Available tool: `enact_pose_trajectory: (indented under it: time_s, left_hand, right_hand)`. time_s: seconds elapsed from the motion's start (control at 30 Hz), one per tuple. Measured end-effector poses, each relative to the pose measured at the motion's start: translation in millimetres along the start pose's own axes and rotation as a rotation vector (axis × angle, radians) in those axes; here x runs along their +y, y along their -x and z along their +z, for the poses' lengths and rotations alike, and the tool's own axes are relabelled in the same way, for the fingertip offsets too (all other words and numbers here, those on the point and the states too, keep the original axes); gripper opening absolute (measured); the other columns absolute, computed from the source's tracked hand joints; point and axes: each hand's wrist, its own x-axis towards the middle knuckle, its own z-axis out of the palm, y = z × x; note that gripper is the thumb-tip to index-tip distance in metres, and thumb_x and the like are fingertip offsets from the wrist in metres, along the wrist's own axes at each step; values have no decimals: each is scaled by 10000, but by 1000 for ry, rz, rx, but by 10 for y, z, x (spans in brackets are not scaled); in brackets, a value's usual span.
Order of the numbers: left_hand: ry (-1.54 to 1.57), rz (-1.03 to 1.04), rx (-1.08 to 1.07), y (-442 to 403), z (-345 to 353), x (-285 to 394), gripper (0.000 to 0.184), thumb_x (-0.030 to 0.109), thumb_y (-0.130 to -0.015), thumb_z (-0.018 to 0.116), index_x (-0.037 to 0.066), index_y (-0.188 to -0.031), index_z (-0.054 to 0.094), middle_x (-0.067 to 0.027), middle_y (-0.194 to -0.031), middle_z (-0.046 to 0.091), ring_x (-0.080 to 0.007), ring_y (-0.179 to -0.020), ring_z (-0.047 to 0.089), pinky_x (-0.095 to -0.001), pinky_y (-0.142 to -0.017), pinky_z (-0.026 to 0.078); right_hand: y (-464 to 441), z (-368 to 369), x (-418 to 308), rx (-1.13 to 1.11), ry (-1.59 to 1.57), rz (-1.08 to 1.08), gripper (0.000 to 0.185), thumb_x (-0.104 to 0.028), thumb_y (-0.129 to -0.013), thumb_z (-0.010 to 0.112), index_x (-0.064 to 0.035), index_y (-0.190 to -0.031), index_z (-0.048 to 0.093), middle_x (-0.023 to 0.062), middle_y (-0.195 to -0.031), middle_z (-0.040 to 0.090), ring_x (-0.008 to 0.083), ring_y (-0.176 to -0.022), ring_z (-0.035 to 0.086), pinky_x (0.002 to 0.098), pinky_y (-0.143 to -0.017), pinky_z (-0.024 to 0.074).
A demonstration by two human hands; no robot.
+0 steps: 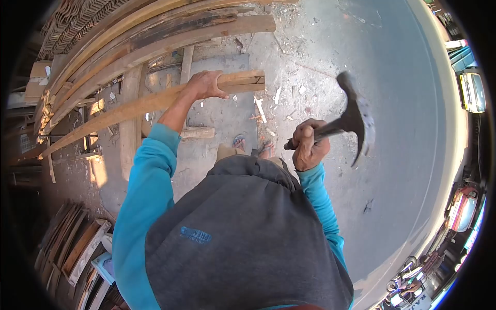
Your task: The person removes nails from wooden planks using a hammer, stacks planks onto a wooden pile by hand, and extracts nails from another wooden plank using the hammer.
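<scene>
My left hand (206, 85) grips a long wooden beam (139, 106) near its right end, the thumb over the near side and the fingers over the top. That end shows a dark crack in the wood. In my right hand (311, 144) is a claw hammer (354, 119), held by its dark handle with the fingers wrapped round it. The hammer's head is raised to the right of the beam's end, apart from the wood, and is slightly blurred.
Long stacked beams (206, 31) lie beyond the held one. Wooden supports (130, 119) stand beneath. Wood scraps (260, 110) litter the ground. Shorter planks (77, 243) are piled at the lower left. Parked vehicles (471, 93) line the far right edge beyond a road (413, 129).
</scene>
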Motion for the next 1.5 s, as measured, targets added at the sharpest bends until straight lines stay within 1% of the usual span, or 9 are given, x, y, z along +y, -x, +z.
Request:
enact_pose_trajectory:
  time_s: [0.1, 0.13, 0.27, 0.53, 0.6, 0.73, 0.77, 1.0, 1.5]
  left_hand:
    - [-14, -22, -22, -16, 36, -34, 905, 506, -601, 869, 10, -1300, 582, -258, -1176, 664, -402, -1125, 623, -466, -958, 488]
    - [-16, -20, -16, 6, 39, -28, 905, 506, -601, 869, 10, -1300, 582, -258, -1176, 664, -402, -1125, 623, -466, -958, 488]
    - [-15, -42, -25, 41, -38, 54, 898, 533, -602, 858, 28, -1294, 587, -255, -1158, 671, -405, -1120, 627, -483, -950, 493]
    - [-10, -1, 4, 41, 10, -6, 885, 542, -604, 851, 23, -1274, 594, -247, -1153, 676, -415, -1118, 627, -491, -946, 495]
    - [1, -17, -20, 51, 0, 14, 887, 521, -602, 857, 18, -1283, 591, -252, -1148, 677, -419, -1113, 627, -493, -951, 491]
    - [1, 20, 33, 51, 80, -48, 868, 496, -601, 863, 10, -1269, 597, -253, -1133, 679, -431, -1103, 624, -495, -956, 489]
    - [6, 23, 57, 69, 104, -91, 836, 482, -600, 866, 5, -1237, 611, -254, -1113, 683, -428, -1087, 630, -487, -938, 495]
    - [126, 60, 34, 26, -129, 223, 706, 415, -572, 899, 13, -1103, 664, -234, -1015, 715, -403, -989, 679, -470, -847, 533]
    - [33, 99, 136, 161, 11, 151, 654, 372, -598, 912, -26, -1037, 635, -268, -972, 691, -452, -937, 661, -511, -824, 523]
  right_hand:
    - [-33, 164, 291, -292, 633, 370, 478, -419, -981, 619, 47, -907, 544, 110, -678, 532, 225, -656, 531, 412, -617, 443]
    - [13, 124, 453, -367, 661, 408, 445, -403, -972, 618, 40, -961, 575, 241, -733, 610, 337, -660, 608, 414, -638, 476]
    - [-42, 185, -205, -228, 528, 404, 463, -433, -976, 617, 21, -888, 590, 114, -648, 527, 172, -616, 497, 357, -581, 436]
    - [-425, 305, -785, 251, -138, -490, 358, -406, -1051, 476, -55, -980, 456, 50, -655, 441, 111, -493, 425, 241, -440, 397]
    - [-254, 270, -312, 148, -72, -346, 335, -374, -1050, 492, -46, -993, 449, 55, -653, 468, 100, -494, 427, 253, -429, 398]
    - [219, 190, 729, -351, 694, 535, 557, -503, -970, 564, 41, -851, 564, 178, -671, 551, 261, -636, 539, 431, -637, 446]
    - [348, 225, 778, -364, 670, 551, 528, -468, -956, 591, 56, -900, 620, 300, -820, 645, 435, -821, 662, 483, -748, 495]
    - [733, 218, 823, -481, 654, 570, 556, -479, -978, 533, 46, -1157, 573, 313, -1094, 640, 458, -1058, 619, 515, -920, 477]
    - [707, 275, 698, -211, 530, 511, 611, -489, -973, 539, 50, -1261, 536, 292, -1091, 651, 426, -1048, 631, 480, -923, 486]
